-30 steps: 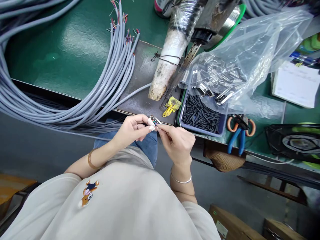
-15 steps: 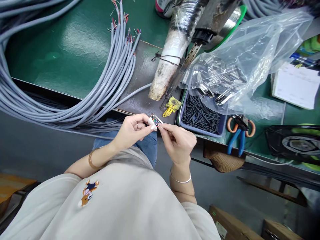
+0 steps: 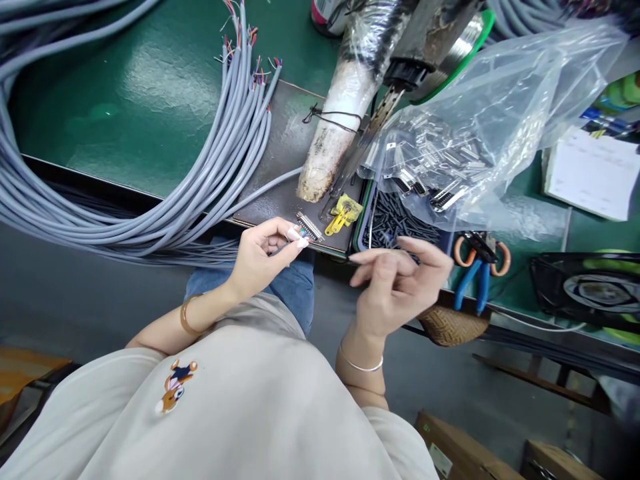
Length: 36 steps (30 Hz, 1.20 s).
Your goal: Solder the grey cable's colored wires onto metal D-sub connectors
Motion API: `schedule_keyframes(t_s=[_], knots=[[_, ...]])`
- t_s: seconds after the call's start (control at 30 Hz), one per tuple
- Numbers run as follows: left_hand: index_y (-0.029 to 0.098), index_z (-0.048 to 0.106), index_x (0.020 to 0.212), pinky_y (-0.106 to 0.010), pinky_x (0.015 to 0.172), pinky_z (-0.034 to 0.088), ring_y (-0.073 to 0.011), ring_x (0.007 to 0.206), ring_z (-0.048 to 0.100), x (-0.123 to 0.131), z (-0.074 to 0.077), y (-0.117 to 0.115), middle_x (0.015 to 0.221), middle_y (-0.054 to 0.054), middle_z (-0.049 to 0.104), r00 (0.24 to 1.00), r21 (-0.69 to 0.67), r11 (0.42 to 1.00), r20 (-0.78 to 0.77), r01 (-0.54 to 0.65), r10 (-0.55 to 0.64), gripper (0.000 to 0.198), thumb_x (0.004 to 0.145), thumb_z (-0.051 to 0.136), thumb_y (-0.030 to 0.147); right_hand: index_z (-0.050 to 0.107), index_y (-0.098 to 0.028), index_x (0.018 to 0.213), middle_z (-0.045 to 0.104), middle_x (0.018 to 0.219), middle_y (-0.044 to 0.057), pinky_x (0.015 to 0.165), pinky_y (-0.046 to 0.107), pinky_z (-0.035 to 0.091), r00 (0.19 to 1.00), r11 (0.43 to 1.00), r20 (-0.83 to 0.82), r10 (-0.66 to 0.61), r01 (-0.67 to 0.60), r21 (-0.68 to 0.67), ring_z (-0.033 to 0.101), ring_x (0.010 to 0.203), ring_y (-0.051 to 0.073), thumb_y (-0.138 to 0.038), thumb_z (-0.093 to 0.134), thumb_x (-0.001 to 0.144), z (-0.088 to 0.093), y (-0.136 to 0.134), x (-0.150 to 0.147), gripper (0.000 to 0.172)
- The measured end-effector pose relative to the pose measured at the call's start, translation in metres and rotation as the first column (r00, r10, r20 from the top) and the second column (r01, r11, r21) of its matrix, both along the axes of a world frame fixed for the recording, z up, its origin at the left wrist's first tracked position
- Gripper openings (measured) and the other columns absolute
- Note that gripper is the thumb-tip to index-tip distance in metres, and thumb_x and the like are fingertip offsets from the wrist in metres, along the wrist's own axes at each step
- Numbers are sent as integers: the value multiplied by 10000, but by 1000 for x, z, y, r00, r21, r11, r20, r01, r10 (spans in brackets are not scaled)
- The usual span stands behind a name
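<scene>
My left hand is closed in a pinch on a D-sub connector, near the bench's front edge. Small coloured wires show at the connector beside white wraps on my thumb and fingertip. My right hand is raised in front of a blue bin, fingers apart and holding nothing that I can see. Short black sleeves fill that bin, partly hidden by the hand and a clear plastic bag of metal connectors. A grey cable runs over a dark board towards the left hand.
A thick bundle of grey cables with stripped ends covers the left side. A soldering iron, wrapped white tube and solder spool lie ahead. Yellow clips sit near the connector. Blue-handled cutters and a notepad are right.
My right hand has left the connector and moved right to the bin, its fingers opening. My left hand keeps its pinch; more of the connector now shows.
</scene>
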<state>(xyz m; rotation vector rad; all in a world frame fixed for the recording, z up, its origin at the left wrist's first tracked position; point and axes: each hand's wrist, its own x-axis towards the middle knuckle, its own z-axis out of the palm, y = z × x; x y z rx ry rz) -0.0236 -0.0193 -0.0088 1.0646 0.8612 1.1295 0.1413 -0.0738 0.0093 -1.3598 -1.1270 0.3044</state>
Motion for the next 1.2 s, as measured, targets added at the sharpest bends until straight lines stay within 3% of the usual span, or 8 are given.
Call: schedule_keyframes(t_s=[0.1,0.17,0.23,0.43,0.67,0.9,1.2], knots=[[150,630,740,-161,404,403,-30,461,507,1,4,3,736,5,656,1000,-110,994,9,15,-14,312,763,848,373,619,-235,1024,780,879,-9,580,244,590,976,999,213,40,-37,-19,752,666,133,-194,651,955,-9,0,-5,86],[152,619,730,-161,408,391,-25,455,481,3,6,6,705,13,652,999,-146,989,26,24,-20,341,726,875,377,647,-235,986,793,975,21,754,315,652,937,995,336,98,-100,-11,789,877,180,-161,686,921,-17,3,-8,106],[155,616,727,-160,426,387,-23,469,476,5,7,8,708,13,666,999,-153,988,42,25,-19,349,702,890,369,647,-234,953,793,1047,43,837,349,657,913,988,380,146,-156,-4,780,978,193,-137,688,906,-23,7,-10,116],[158,622,734,-169,541,441,-64,606,584,13,4,14,715,13,653,999,-99,994,-11,-42,41,269,726,853,295,588,-238,914,793,1096,57,799,319,665,902,989,416,119,-143,29,784,944,181,-112,661,902,-30,16,-12,147],[159,610,719,-172,550,420,-50,582,520,19,10,17,720,24,611,988,25,995,-114,-101,103,171,760,774,183,595,-239,926,797,1086,59,798,309,655,864,990,498,72,-123,70,781,956,184,-94,678,890,-23,21,-11,170],[164,607,711,-182,551,420,-58,590,513,20,11,21,711,24,595,993,2,997,-91,-80,80,174,748,773,197,605,-243,945,792,1096,49,817,338,651,914,986,384,127,-159,54,775,965,189,-118,660,909,-29,25,-7,141],[175,586,710,-184,524,401,-53,556,477,21,14,22,680,34,577,987,18,994,-117,-108,110,188,759,762,219,627,-251,946,801,1079,41,827,350,638,886,989,457,80,-127,73,778,954,196,-115,697,889,-22,28,-8,164]])
